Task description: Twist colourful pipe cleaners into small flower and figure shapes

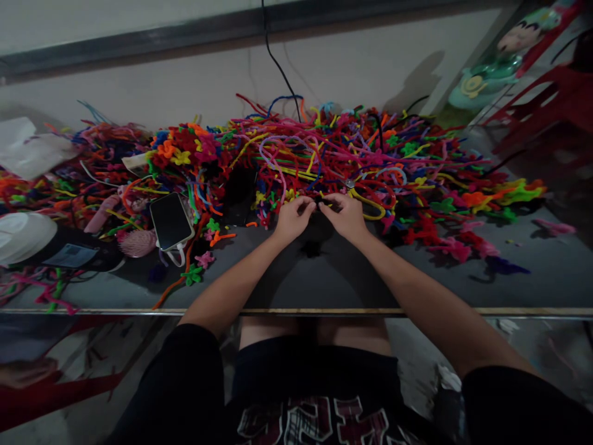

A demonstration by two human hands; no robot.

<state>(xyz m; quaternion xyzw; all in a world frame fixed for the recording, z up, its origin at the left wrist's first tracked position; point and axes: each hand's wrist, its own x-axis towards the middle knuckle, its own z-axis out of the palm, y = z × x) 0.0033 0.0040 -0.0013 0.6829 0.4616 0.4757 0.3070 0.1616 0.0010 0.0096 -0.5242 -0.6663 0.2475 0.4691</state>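
Observation:
My left hand and my right hand meet above the table, each with thumb and fingers pinched. Between the fingertips shows a small dark piece, perhaps black pipe cleaner; its shape is mostly hidden. Below them a black flower-like piece lies on the dark tabletop. Just beyond my hands spreads a heap of colourful pipe cleaners. A yellow pipe-cleaner loop lies beside my right hand. The scissors, if any, cannot be made out in the heap.
To the left are a phone with a white cable, a pink bristled brush and a large white-lidded dark bottle lying across the table. Finished-looking pink flowers lie right. A black cord hangs by the wall; a red chair stands at right.

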